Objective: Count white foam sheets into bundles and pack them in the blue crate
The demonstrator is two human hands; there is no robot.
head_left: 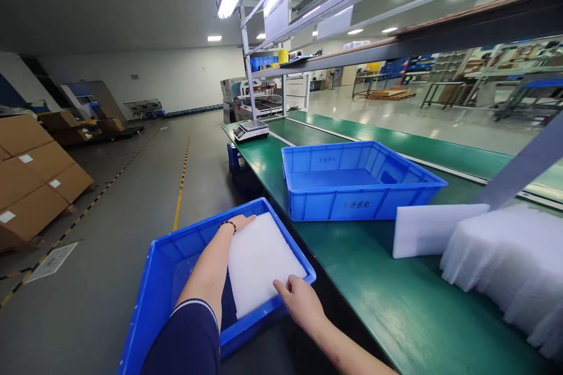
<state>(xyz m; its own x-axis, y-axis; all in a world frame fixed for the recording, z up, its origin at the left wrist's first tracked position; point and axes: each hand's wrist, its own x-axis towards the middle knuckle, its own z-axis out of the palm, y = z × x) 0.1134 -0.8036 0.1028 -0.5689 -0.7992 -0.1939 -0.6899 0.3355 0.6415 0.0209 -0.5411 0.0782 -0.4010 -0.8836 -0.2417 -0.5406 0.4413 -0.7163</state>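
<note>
A white foam sheet [261, 263] lies inside the blue plastic bin [145, 287] in front of me, filling its right part. My left hand [241, 223], with a dark bead bracelet on the wrist, reaches across the bin. Its outstretched fingers rest at the sheet's far edge, partly hidden. At the sheet's near right edge, by the bin rim, my right hand [302, 303] is closed, thumb and curled fingers on the edge. Part of the bin's floor shows left of the sheet.
A second blue bin [360, 196] sits on the green conveyor table [347, 258]. Stacked white foam sheets [510, 263] stand at right, one foam piece [435, 228] upright beside them. Beyond are a scale [251, 130] and an overhead shelf [343, 55]. Cardboard boxes [37, 176] stand left.
</note>
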